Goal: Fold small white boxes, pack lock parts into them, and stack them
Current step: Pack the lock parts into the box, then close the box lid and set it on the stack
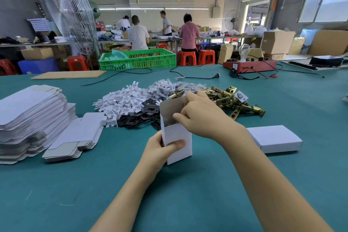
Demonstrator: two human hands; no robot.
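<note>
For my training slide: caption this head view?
Left hand holds an upright open white box while right hand reaches into its top.

Small white box (178,137) upright on the green table, top open, flap raised at the back, grey inside. Finished closed box (274,138) flat to its right. Flat unfolded blanks (32,117) stacked at left, a lower stack (75,137) just beside. Beyond, heaps of white plastic pieces (124,101), black plates (139,116), bagged parts (169,87) and brass latches (231,100).
</note>
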